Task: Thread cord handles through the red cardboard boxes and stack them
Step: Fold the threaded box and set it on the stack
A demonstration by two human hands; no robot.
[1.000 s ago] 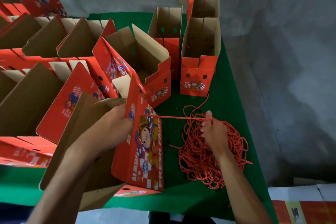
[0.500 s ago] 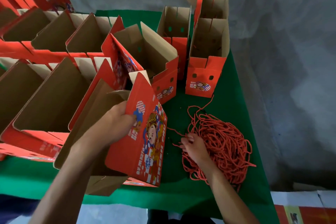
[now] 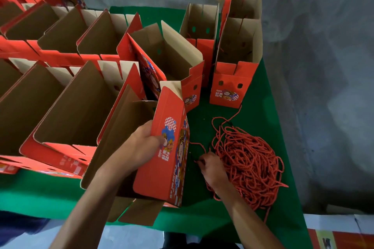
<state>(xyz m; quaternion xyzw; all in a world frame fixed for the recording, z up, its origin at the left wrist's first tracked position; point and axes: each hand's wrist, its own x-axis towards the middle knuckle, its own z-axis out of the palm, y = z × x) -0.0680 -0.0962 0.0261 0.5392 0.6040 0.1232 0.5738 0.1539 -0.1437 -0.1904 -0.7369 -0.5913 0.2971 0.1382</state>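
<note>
My left hand grips the upper edge of an open red cardboard box with a cartoon print, thumb on its printed side. The box stands tilted near the front of the green table. A thin red cord runs from a hole in the box's printed side down to my right hand. That hand pinches the cord at the left edge of a tangled pile of red cords lying on the table.
Rows of open red boxes fill the left half of the table. Three more upright boxes stand at the back right, behind the cord pile. A grey wall and floor lie past the table's right edge. Printed flat cardboard shows at bottom right.
My right hand dropped from holding a taut cord stretched to the box down to the left edge of the cord pile. The box in my left hand shifted slightly.
</note>
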